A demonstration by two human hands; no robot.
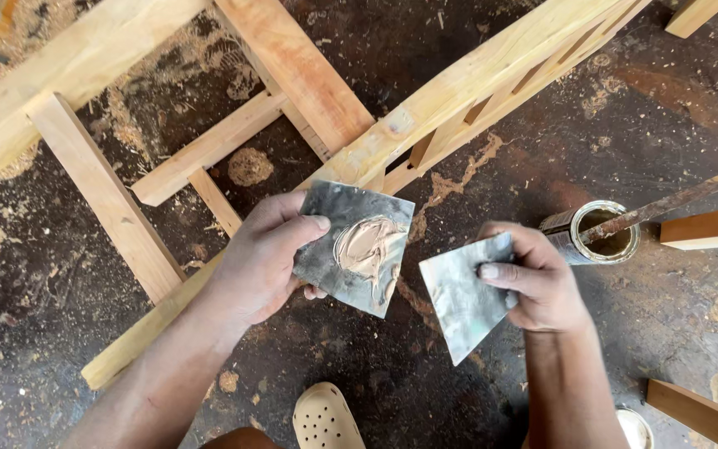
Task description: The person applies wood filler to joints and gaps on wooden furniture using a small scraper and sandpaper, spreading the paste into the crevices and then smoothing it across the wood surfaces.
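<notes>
Above the floor, two metal sheets are held, one per hand.
A putty-smeared sheet (pixel 356 248) is pinched by the left hand (pixel 263 262); at three o'clock, a bare sheet (pixel 464 301) is gripped by the right hand (pixel 538 278), fingertips hidden behind.

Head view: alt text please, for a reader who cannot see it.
Seen from above, the left hand holds a grey metal sheet smeared with tan putty, and the right hand holds a second, clean sheet. Below lie a pale wooden frame on a sawdust-strewn floor and an open tin with a stick in it.
</notes>
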